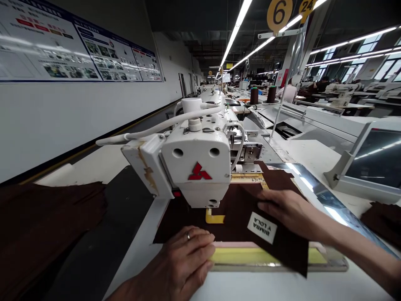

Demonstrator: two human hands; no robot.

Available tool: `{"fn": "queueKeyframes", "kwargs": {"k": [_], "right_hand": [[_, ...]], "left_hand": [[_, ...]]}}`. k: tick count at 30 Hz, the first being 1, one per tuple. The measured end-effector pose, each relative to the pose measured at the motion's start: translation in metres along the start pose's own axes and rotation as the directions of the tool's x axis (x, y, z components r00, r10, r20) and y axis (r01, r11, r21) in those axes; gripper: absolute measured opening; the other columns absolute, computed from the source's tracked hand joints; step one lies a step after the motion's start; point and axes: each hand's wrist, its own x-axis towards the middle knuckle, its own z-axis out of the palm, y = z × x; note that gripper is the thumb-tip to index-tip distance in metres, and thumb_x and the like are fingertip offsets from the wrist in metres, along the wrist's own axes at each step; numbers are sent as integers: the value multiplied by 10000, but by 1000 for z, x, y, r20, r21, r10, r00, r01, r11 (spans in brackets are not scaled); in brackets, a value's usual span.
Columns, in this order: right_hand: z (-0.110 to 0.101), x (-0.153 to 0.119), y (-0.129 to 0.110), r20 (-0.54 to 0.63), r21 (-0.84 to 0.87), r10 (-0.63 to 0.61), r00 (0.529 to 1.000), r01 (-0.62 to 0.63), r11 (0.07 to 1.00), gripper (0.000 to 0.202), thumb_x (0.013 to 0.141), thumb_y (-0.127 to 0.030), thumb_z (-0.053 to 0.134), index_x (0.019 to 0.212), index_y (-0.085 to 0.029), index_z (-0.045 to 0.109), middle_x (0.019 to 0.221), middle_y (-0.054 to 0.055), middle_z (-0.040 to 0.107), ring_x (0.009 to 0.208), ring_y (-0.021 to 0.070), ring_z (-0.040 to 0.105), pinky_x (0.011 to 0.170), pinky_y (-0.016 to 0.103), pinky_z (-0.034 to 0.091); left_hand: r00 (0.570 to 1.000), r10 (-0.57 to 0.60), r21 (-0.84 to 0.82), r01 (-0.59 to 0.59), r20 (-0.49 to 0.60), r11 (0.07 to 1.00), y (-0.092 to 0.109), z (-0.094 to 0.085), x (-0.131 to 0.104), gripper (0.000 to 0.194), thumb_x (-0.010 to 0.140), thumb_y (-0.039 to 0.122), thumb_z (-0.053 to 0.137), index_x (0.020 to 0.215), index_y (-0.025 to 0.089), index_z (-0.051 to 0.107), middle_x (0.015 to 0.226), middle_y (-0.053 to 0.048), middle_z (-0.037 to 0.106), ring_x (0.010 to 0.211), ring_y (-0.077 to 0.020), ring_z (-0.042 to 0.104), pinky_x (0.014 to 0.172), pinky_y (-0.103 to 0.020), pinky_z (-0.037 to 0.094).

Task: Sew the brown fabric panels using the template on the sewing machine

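The right hand [286,209] pinches a dark brown flat fabric piece with a white rectangular label [262,228] under the white, boxy sewing machine head [196,167], while the left hand [188,261], fingers bent, lies at the yellow-and-clear flat template's edge [234,256], its grasp impossible to tell.

The left hand [191,259] lies low, palm down — fingers together and slightly curled, a ring on one. The right forearm angles in from the right, its hand [285,209] pinching — thumb beneath the curved fingers.
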Motion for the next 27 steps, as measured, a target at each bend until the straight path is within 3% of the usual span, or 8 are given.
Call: {"fn": "queueKeyframes", "kwargs": {"k": [4, 9, 16, 23, 27], "right_hand": [[-17, 64, 9, 168, -34, -51, 985, 58, 998, 225, 1000, -333, 530, 831, -211, 616, 783, 2, 652, 666, 163, 576, 566, 259, 437], [-11, 109, 15, 214, -75, -82, 973, 100, 992, 124, 928, -269, 626, 829, -223, 685, 760, -12, 658, 664, 162, 577, 565, 255, 400], [-1, 118, 7, 201, -130, -96, 975, 123, 984, 135, 935, -261, 630, 978, -249, 757, 872, 12, 723, 775, 199, 643, 653, 267, 447], [9, 117, 9, 195, -192, -115, 974, 153, 969, 127, 948, -279, 639, 1004, -258, 751, 853, 3, 732, 729, 190, 653, 618, 261, 436], [13, 115, 4, 133, -278, -104, 986, 138, 951, 162, 924, -300, 707, 1066, -226, 737, 838, 38, 711, 744, 227, 662, 648, 294, 450]], "left_hand": [[999, -32, 86, 30, 24, 996, 0, 0, -1, 330, 991, 122, 538, 1298, 174, 646, 1298, -117, 688, 1196, -246, 641, 1059, -388, 549], [998, -56, 165, 49, 37, 985, -3, -2, 2, 315, 1016, 160, 532, 1308, 186, 648, 1379, -113, 659, 1170, -258, 653, 1027, -410, 556], [989, -91, 288, 54, 118, 956, -10, 3, 17, 383, 1067, 267, 508, 1432, 162, 557, 1515, -128, 554, 1280, -300, 602, 1073, -485, 518], [993, -111, 306, 92, 46, 948, -21, 20, 19, 407, 1046, 316, 547, 1414, 148, 588, 1457, -126, 612, 1263, -311, 628, 1072, -473, 520], [987, -156, 307, 134, 49, 942, -26, 23, 12, 430, 1039, 309, 558, 1444, 167, 569, 1488, -104, 588, 1295, -326, 606, 1097, -481, 496]]}}
